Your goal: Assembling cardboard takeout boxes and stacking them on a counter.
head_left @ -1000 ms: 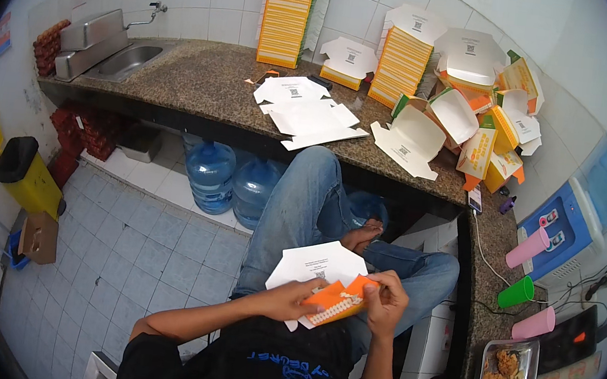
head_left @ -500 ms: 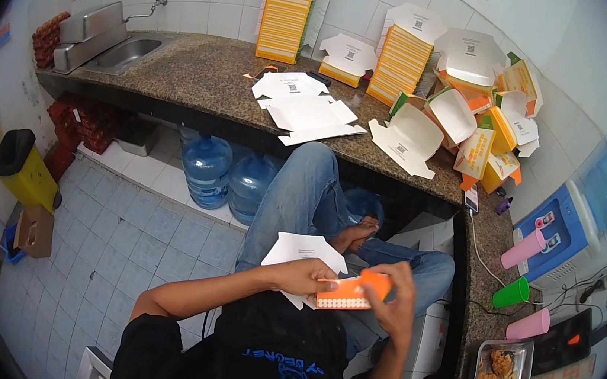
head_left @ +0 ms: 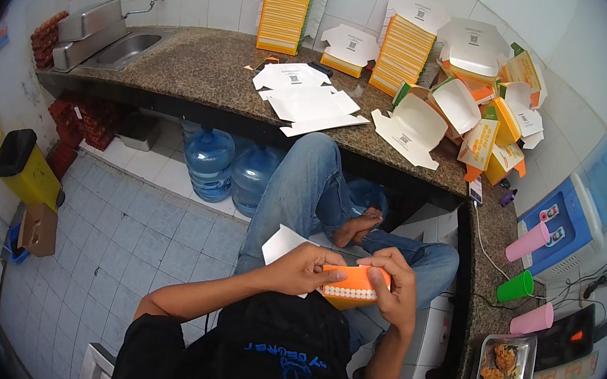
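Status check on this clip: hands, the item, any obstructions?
Left hand and right hand both gripping the orange-and-white folded cardboard box over the lap. White flat carton sheet rests on the knee beneath. Nothing in the way.

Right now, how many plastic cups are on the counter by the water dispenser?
3. An upper pink cup beside the blue dispenser, a green cup below it, and a lower pink cup near the metal tray. Others may be hidden.

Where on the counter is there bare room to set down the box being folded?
Free: the granite strip between the sink and the flat blanks. Also a narrow patch on the side counter between the blue dispenser and the green cup. Crowded: the back corner, packed with folded boxes and stacks.
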Tool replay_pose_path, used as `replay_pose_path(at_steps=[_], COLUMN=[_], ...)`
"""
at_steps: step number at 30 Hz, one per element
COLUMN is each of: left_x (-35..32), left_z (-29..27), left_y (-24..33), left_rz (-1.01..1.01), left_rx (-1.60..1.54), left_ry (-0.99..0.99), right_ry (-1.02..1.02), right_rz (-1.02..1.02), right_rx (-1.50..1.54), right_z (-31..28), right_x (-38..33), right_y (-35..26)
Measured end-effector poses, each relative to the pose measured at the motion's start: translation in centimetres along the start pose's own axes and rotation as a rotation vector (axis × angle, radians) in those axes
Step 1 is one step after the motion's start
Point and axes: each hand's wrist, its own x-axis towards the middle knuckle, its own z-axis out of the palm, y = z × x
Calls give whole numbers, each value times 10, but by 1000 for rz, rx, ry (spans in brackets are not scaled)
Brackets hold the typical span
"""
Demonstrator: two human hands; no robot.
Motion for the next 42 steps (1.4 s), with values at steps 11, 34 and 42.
replay_pose_path(at_steps=[11,34,42], left_x=[-4,-9,-3], left_z=[4,16,34], left_y=[21,36,25], left_rz=[97,584,582], left_rx=[175,283,133], left_ry=[103,567,597], right_ry=[707,354,477], right_rz=[-537,-698,-658], right_rx=[-272,-369,-392], right_z=[52,33,53], right_x=[-11,25,33], right_y=[30,-11,-4])
